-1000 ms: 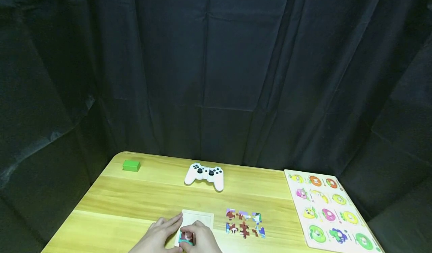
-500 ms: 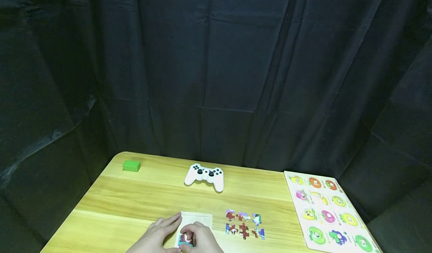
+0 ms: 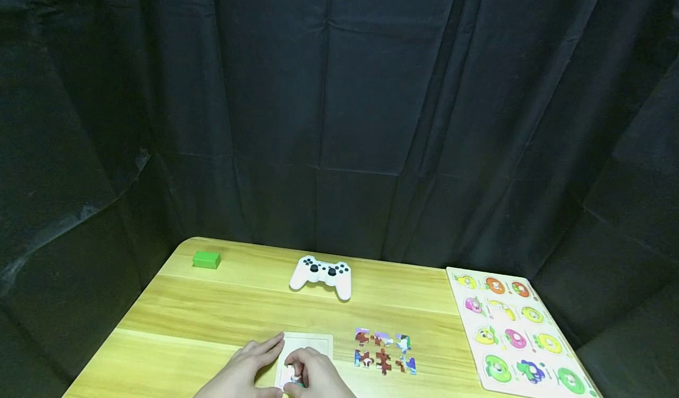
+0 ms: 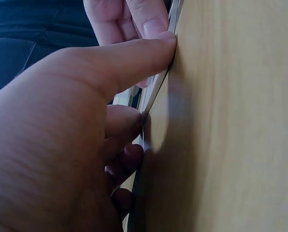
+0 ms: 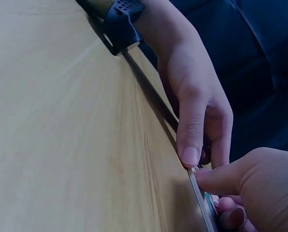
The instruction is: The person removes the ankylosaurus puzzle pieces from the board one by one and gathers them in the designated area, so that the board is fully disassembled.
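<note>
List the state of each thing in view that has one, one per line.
Left hand: holds the frame at its left side
Right hand: thumb and fingers curled round a piece
Frame: partly covered by the hands, far end bare
Loose pieces: spread in two rows
Controller: buttons up; on or off, can't tell
Green block: lying flat
Fruit board: flat, fruit side up
Curtain: hanging, creased
</note>
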`<action>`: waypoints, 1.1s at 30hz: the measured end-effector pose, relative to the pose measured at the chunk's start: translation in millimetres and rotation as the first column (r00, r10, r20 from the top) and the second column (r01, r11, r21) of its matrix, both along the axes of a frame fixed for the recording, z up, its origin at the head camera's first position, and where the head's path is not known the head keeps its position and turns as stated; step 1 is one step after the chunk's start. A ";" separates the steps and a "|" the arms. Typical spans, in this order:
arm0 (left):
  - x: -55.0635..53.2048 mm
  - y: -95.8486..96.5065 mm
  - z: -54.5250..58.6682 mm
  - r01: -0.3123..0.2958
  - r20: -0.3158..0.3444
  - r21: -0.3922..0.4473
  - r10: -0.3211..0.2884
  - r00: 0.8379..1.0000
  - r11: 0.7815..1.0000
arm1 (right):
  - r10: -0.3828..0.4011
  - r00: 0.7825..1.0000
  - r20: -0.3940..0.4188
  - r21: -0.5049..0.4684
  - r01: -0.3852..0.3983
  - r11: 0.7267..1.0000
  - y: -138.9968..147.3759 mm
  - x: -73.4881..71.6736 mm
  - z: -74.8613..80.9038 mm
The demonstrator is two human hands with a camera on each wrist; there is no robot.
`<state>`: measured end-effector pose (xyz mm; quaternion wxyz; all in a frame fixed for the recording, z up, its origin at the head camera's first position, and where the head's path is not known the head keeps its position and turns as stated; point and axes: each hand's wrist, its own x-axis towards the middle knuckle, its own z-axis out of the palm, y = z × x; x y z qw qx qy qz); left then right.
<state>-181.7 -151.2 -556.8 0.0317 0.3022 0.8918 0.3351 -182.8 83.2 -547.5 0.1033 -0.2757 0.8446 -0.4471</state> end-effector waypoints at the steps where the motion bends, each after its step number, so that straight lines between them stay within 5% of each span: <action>1: 0.2 0.1 0.1 0.000 0.004 0.001 0.000 1.000 1.000 | 0.002 1.000 0.003 -0.004 -0.002 1.000 0.1 0.0 0.0; 11: 1.1 1.3 2.4 -0.009 0.106 0.009 0.008 0.994 1.000 | 0.019 0.999 -0.048 -0.042 -0.021 0.999 3.5 0.7 -5.8; 20: 3.6 2.2 3.4 -0.028 0.066 -0.017 0.029 0.997 0.999 | 0.024 0.999 -0.047 -0.100 -0.029 0.995 4.5 1.6 -7.8; 33: 4.7 5.3 7.4 -0.048 0.108 -0.042 0.052 0.993 0.998 | 0.010 0.995 -0.102 -0.147 -0.025 0.989 3.3 5.3 -13.4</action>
